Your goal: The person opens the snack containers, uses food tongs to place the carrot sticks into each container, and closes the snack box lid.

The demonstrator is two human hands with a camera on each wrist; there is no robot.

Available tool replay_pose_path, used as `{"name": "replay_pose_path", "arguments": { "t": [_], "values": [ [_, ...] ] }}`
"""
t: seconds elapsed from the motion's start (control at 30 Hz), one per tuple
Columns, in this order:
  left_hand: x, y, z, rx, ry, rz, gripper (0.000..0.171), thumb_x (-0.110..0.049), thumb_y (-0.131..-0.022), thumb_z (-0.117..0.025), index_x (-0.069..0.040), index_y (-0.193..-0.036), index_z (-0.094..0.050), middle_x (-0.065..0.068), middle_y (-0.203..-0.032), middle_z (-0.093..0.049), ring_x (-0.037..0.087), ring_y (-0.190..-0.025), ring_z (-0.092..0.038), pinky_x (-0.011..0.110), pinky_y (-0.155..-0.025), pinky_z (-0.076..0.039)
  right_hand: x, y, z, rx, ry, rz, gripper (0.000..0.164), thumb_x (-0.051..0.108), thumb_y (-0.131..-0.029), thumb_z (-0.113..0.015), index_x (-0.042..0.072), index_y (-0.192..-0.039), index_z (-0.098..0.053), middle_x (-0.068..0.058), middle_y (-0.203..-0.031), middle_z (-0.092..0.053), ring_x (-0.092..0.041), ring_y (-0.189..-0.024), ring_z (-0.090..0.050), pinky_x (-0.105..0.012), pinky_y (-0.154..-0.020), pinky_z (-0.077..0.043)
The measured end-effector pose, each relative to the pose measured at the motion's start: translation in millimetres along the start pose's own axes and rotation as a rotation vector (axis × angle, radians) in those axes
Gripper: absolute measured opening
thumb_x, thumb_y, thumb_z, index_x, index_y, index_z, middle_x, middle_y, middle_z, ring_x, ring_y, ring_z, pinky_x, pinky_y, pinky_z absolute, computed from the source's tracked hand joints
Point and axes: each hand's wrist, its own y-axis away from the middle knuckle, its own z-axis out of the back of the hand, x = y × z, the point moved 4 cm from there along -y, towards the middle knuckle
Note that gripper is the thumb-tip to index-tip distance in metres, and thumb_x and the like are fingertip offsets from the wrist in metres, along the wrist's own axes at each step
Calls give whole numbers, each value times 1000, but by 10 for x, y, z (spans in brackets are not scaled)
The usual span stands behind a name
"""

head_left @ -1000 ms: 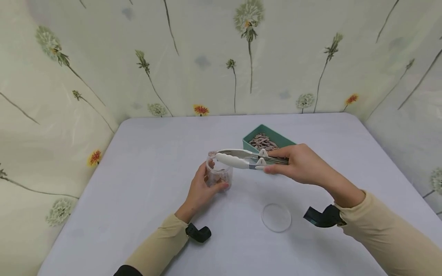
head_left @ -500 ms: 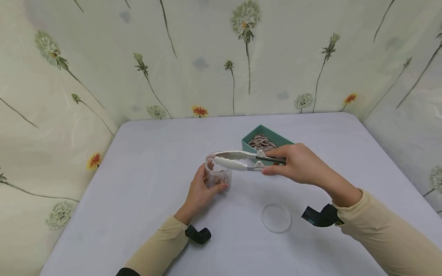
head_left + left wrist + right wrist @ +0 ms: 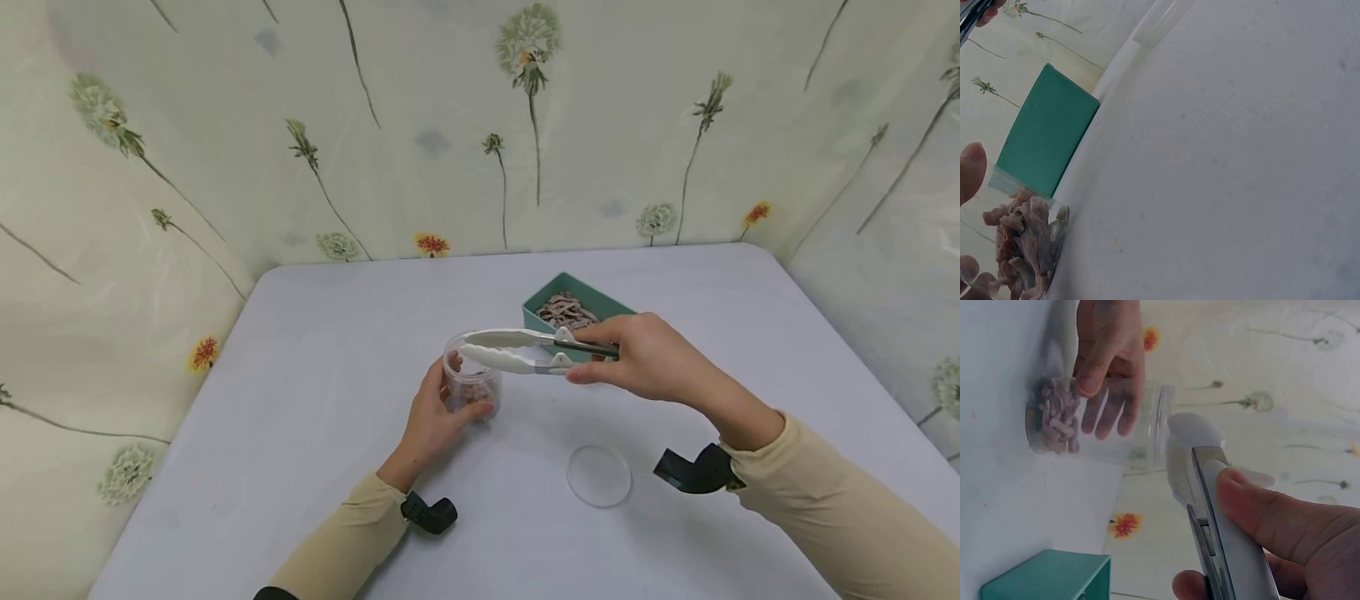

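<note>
The person's left hand (image 3: 433,425) is wrapped round a clear jar (image 3: 480,377), with the thumb on the near side, and the right hand (image 3: 648,358) pinches a pair of white tongs (image 3: 506,358) between thumb and fingers. The jar seems to stand on the white bench (image 3: 352,333), near its middle, with some pinkish bits (image 3: 1059,419) low down inside. The tips of the tongs are right at the jar's mouth, a little way apart, and I can see nothing between them. I can't tell if they touch the rim (image 3: 1161,425). What could go wrong? If the tongs knock the rim while the left hand is loose, the jar could tip and the bits could spill. If the right hand lets the tongs slip, they could fall onto the jar. The right sleeve (image 3: 825,492) might also bump the clear round thing (image 3: 598,476), maybe a lid, lying flat nearby, if that arm dips too low. The jar points up, or nearly so, and its long way runs from bottom to top. The tongs lie almost flat, long way side to side, with their tips toward the person's left. Behind the right hand sits a green box (image 3: 600,298) with more bits (image 3: 564,310) in it.
</note>
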Motion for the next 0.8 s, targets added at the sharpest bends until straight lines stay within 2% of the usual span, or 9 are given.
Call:
{"name": "replay_pose_path", "arguments": {
  "t": [0.1,0.2,0.33,0.43,0.5,0.6,0.8],
  "values": [
    [-7,-11,-22,4,2,-4,85,-24,-80,-82,-11,-149,-34,12,-150,-46,30,-140,-44,54,-117,-38,-20,31,35,-10,1,2,57,40,-83,-77,4,-126,-66,3,-74,-66,-8,-50,-42,-22,-49,-37],
    [4,-10,-35,-4,9,10,85,-22,-80,-82,-10,-149,-34,13,-149,-47,30,-139,-44,54,-117,-38,-109,41,90,-17,-5,-38,59,42,-85,-75,5,-130,-64,-1,-71,-63,-9,-48,-36,-23,-51,-36],
    [15,-1,-47,-15,1,22,85,-21,-79,-83,-9,-149,-34,12,-149,-47,31,-140,-43,54,-117,-38,-385,33,184,-59,30,-153,61,45,-88,-71,5,-133,-61,-14,-100,-73,-17,-65,-51,-27,-61,-43],
    [9,10,-39,-17,-11,23,85,-22,-80,-83,-9,-149,-34,12,-150,-46,32,-141,-42,54,-117,-38,-640,10,204,-70,89,-244,65,47,-90,-67,1,-134,-59,-22,-120,-68,-26,-90,-60,-32,-68,-50],
    [14,16,-35,-19,-18,25,85,-23,-80,-82,-9,-149,-34,12,-150,-46,33,-141,-42,55,-117,-39,-785,-9,177,-47,120,-292,66,48,-91,-65,-2,-133,-58,-22,-114,-70,-28,-93,-61,-33,-66,-50],
    [8,27,-29,-27,-18,37,85,-23,-80,-83,-9,-148,-35,12,-150,-46,33,-142,-41,54,-117,-38,-916,-45,117,-14,151,-329,63,47,-91,-65,-4,-128,-62,-17,-96,-70,-27,-84,-59,-30,-59,-46],
    [-13,26,-61,-17,-9,43,86,-23,-80,-83,-10,-149,-34,12,-151,-46,33,-144,-40,54,-118,-37,-936,-135,69,9,235,-322,56,48,-88,-67,-3,-111,-68,-15,-89,-69,-27,-80,-61,-34,-59,-49]
  ]
}}
